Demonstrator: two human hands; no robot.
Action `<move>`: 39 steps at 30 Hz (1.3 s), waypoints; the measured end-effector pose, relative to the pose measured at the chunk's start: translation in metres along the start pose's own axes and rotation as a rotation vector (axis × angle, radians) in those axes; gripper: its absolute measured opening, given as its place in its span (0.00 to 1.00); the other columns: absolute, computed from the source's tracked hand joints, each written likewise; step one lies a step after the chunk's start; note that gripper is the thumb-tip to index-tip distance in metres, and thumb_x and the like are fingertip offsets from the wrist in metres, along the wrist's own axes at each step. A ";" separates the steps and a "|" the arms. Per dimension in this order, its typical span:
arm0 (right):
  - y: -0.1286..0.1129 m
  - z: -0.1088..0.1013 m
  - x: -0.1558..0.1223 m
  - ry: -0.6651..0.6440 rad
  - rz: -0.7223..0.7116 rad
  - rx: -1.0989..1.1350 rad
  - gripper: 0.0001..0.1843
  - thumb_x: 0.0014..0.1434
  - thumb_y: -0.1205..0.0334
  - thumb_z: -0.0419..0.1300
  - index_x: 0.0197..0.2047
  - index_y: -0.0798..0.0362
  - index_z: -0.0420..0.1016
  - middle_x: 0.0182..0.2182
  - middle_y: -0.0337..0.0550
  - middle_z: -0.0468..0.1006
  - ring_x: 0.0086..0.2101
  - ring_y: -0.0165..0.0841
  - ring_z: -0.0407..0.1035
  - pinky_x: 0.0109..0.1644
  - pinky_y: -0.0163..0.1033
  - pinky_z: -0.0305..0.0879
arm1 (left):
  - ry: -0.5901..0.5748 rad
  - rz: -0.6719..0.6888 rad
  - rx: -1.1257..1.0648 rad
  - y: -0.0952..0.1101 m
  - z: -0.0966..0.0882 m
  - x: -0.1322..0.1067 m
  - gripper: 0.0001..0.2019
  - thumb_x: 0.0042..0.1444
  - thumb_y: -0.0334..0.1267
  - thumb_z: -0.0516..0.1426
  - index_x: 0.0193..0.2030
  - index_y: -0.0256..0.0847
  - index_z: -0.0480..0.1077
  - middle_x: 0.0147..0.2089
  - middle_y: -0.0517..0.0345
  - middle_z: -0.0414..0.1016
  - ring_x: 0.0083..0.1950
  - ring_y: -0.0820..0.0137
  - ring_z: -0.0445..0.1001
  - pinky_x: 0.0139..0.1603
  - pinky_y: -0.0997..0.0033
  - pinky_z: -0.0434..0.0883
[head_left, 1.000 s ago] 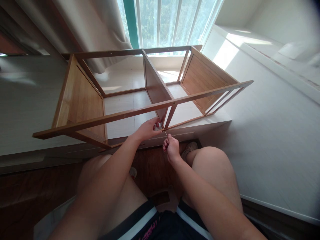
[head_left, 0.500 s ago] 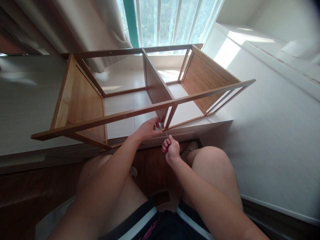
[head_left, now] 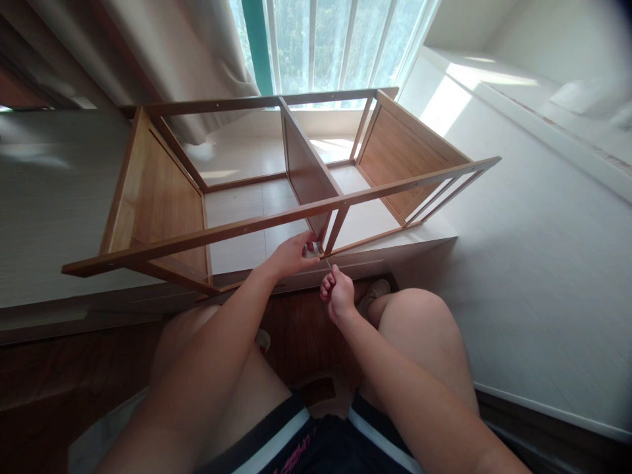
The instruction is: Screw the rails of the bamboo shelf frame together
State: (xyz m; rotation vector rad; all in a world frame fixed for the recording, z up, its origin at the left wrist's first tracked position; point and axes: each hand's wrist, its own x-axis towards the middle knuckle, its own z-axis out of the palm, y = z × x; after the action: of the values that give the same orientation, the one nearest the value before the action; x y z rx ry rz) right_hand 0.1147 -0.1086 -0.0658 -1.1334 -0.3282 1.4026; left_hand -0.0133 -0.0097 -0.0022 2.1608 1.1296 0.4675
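Observation:
A wooden shelf frame (head_left: 237,227) lies on its side on a pale ledge, with a middle shelf panel (head_left: 309,155) across it. My left hand (head_left: 293,255) grips the frame's near lower rail just left of that panel, thumb and fingers on either side of the wood. Below and right of it, my right hand (head_left: 340,293) is closed in a fist around a thin metal tool (head_left: 328,264). Only the slim shaft shows; the fist hides its other end. The shaft's tip meets the lower rail where the middle upright (head_left: 337,230) joins it.
The pale ledge (head_left: 59,217) runs under the frame to a window (head_left: 340,46) with vertical bars. A curtain (head_left: 197,59) hangs at the upper left. A white wall panel (head_left: 523,250) stands to the right. My knees flank both arms above a dark wooden floor (head_left: 296,329).
Both hands stay in the same place with the same hold. The frame and the thin metal tool show almost no movement; the view has shifted very slightly.

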 end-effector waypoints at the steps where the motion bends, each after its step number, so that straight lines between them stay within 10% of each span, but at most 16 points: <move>1: 0.001 0.000 0.000 0.002 -0.010 -0.010 0.24 0.56 0.43 0.55 0.21 0.50 0.52 0.15 0.30 0.57 0.13 0.23 0.52 0.14 0.31 0.43 | 0.003 0.006 -0.002 0.000 0.000 0.000 0.19 0.47 0.45 0.59 0.45 0.42 0.64 0.36 0.60 0.71 0.32 0.72 0.67 0.33 0.71 0.63; 17: -0.013 -0.010 -0.004 0.175 -0.543 -0.890 0.21 0.62 0.50 0.53 0.21 0.51 0.62 0.18 0.37 0.63 0.22 0.29 0.54 0.27 0.35 0.45 | 0.014 0.007 -0.010 0.000 0.000 0.000 0.18 0.47 0.44 0.59 0.44 0.42 0.64 0.36 0.61 0.72 0.31 0.72 0.67 0.33 0.72 0.62; 39: -0.004 0.000 0.002 -0.009 0.078 0.041 0.23 0.58 0.47 0.54 0.21 0.51 0.51 0.15 0.30 0.57 0.14 0.24 0.54 0.15 0.31 0.44 | 0.003 0.018 0.002 -0.002 0.000 0.000 0.19 0.47 0.45 0.59 0.46 0.42 0.65 0.37 0.61 0.72 0.32 0.72 0.67 0.33 0.71 0.63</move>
State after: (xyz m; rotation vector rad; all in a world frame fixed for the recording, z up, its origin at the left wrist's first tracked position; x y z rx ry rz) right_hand 0.1177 -0.1061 -0.0633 -1.1165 -0.2632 1.4772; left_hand -0.0143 -0.0085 -0.0041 2.1745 1.1131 0.4779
